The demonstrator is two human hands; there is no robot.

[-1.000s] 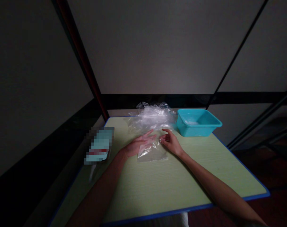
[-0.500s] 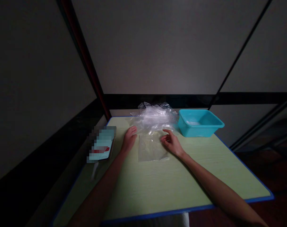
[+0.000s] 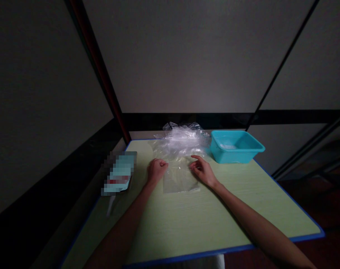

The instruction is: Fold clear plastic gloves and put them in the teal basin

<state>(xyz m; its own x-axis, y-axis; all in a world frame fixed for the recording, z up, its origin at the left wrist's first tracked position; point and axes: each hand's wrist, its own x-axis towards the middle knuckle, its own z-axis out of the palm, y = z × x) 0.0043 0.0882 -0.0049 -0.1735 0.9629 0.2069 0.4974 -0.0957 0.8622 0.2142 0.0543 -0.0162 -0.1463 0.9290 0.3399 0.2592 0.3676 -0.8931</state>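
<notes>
A clear flat plastic bag (image 3: 181,180) lies on the table between my two hands. My left hand (image 3: 156,170) is closed at the bag's upper left corner, with thumb and fingertips pinched together on its edge. Over the upper right side of the same bag is my right hand (image 3: 203,172), index finger stretched out and the other fingers loosely curled, a gap between them. It hides the bag's upper right corner, and I see nothing held in it. Just beyond both hands spreads a crumpled pile of clear plastic bags (image 3: 183,140).
A turquoise plastic basin (image 3: 234,155) stands at the back right, something whitish inside. At the left edge is a phone-like device with a blurred screen (image 3: 121,170), a pale strip (image 3: 111,205) below it. The pale green table (image 3: 192,224) has a blue rim; panelled walls rise behind and left.
My left hand has moved right and slightly towards me, its fingers closing at the bag's corner. My right hand has barely moved. The view has shifted a little.
</notes>
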